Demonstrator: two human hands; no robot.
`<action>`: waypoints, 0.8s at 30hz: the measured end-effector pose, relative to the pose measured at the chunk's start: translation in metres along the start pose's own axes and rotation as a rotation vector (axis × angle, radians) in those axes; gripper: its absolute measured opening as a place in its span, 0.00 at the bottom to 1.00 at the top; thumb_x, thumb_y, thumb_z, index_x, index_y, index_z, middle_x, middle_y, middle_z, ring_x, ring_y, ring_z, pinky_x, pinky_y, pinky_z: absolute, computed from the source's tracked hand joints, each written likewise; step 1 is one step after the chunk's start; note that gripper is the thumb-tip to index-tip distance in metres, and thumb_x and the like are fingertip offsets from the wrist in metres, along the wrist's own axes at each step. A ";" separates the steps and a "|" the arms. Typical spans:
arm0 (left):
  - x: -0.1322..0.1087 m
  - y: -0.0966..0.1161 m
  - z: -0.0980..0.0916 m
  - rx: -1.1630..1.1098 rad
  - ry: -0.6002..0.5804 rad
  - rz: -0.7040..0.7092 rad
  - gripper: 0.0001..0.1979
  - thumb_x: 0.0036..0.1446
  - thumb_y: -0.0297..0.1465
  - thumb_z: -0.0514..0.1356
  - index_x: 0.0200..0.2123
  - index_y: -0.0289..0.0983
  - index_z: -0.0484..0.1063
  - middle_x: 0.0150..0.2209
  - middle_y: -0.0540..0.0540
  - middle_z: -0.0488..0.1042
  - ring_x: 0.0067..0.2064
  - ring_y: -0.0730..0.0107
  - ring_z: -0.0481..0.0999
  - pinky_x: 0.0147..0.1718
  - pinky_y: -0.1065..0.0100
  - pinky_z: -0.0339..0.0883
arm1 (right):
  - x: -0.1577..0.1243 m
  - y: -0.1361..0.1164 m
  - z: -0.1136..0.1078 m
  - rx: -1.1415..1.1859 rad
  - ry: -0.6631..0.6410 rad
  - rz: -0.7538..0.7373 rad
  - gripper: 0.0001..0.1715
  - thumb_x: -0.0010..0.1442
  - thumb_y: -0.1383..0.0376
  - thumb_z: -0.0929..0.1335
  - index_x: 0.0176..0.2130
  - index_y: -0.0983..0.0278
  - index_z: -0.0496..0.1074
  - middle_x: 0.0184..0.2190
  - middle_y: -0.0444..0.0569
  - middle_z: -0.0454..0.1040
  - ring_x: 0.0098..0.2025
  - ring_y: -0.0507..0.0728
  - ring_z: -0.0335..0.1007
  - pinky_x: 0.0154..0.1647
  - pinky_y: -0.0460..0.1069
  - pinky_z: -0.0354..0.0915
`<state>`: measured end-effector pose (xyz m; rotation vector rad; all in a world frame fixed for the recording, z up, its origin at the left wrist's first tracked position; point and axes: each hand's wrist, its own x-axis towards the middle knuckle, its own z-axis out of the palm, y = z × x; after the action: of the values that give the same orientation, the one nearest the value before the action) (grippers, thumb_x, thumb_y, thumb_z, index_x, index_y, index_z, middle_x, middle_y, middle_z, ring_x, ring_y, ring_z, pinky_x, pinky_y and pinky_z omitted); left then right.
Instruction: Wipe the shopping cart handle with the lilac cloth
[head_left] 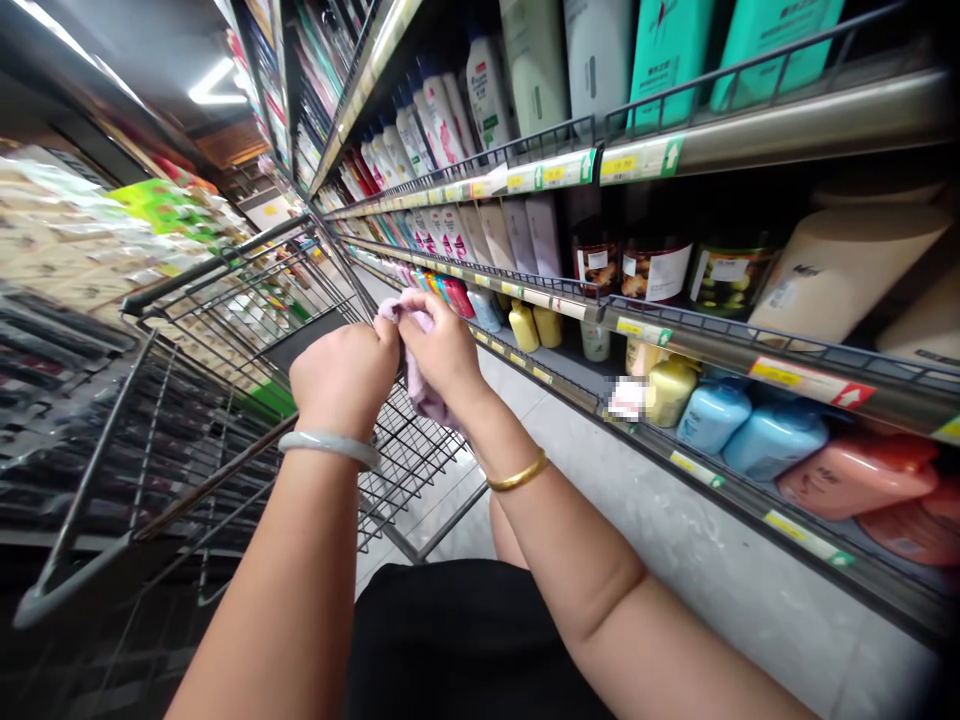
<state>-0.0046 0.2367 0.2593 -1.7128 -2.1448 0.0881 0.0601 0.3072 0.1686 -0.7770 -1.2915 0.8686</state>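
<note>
Holding a lilac cloth [421, 385] up in midair now, with a wire cart [304, 342] beyond and to the left, shelves [776, 120] of bottles [712, 412] along the right. Pinching the cloth with the right hand [442, 345]; making a fist with the left hand [341, 370], tight against the cloth, apparently gripping an edge, though too hidden to see fully. Bunched at the top, trailing loose below the right hand. Likely light, soft and limp, hardly slippery, nothing to break. Best taken by the gathered folds, leaving the tail to drape.
</note>
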 end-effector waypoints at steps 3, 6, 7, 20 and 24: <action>0.003 -0.005 0.003 0.111 0.040 0.071 0.32 0.68 0.36 0.34 0.47 0.34 0.77 0.43 0.30 0.80 0.44 0.42 0.79 0.35 0.57 0.65 | -0.006 0.006 0.001 -0.177 -0.024 0.012 0.13 0.67 0.58 0.66 0.49 0.58 0.74 0.52 0.49 0.76 0.57 0.56 0.71 0.60 0.49 0.65; -0.005 -0.023 -0.002 0.018 -0.026 0.061 0.35 0.69 0.44 0.33 0.40 0.36 0.78 0.36 0.34 0.80 0.39 0.50 0.78 0.32 0.61 0.62 | -0.009 0.035 0.002 -0.286 -0.143 0.199 0.14 0.67 0.58 0.66 0.49 0.58 0.76 0.48 0.51 0.78 0.51 0.57 0.74 0.54 0.49 0.67; -0.011 -0.031 -0.005 -0.039 -0.059 0.041 0.36 0.69 0.48 0.33 0.37 0.38 0.78 0.33 0.36 0.79 0.37 0.52 0.78 0.31 0.62 0.61 | -0.009 0.043 0.003 -0.296 -0.156 0.249 0.15 0.67 0.58 0.66 0.49 0.58 0.76 0.47 0.51 0.79 0.50 0.58 0.75 0.52 0.49 0.68; -0.036 -0.058 0.012 0.097 -0.069 -0.091 0.35 0.68 0.55 0.33 0.37 0.42 0.73 0.35 0.39 0.80 0.37 0.51 0.78 0.26 0.64 0.48 | -0.003 0.019 0.010 -0.039 0.022 0.125 0.13 0.64 0.59 0.68 0.47 0.59 0.76 0.50 0.49 0.79 0.55 0.57 0.73 0.60 0.51 0.65; -0.032 -0.048 0.010 0.083 -0.044 -0.090 0.35 0.68 0.55 0.33 0.37 0.42 0.74 0.35 0.39 0.80 0.38 0.51 0.79 0.26 0.64 0.49 | -0.001 0.053 0.008 -0.110 -0.067 0.381 0.14 0.63 0.61 0.66 0.47 0.60 0.76 0.47 0.50 0.81 0.50 0.58 0.76 0.53 0.50 0.67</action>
<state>-0.0470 0.1964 0.2559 -1.5791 -2.2146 0.1892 0.0471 0.3316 0.1232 -1.1121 -1.2780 1.1417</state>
